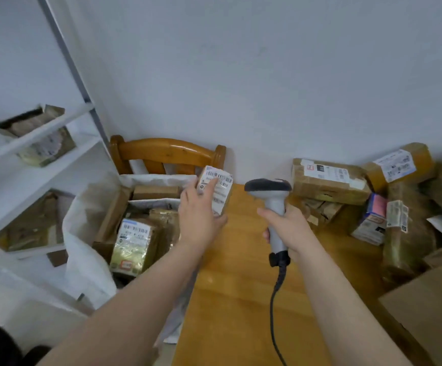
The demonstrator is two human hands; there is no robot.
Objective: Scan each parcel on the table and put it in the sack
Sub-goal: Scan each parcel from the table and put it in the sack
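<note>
Beside the scanner [274, 204], left fingers [210, 185] around parcel [222, 196].

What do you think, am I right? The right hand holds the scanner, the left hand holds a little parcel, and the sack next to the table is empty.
Not quite. The sack is not empty: the head view shows several parcels already inside it. The rest is right: the right hand holds the scanner, and the left hand holds a little parcel.

The light was soft and even, shadows faint. Everything looked slightly blurred; the shelf rail [65, 55] bowed near the left edge, and tape on one parcel [132, 249] glinted.
</note>
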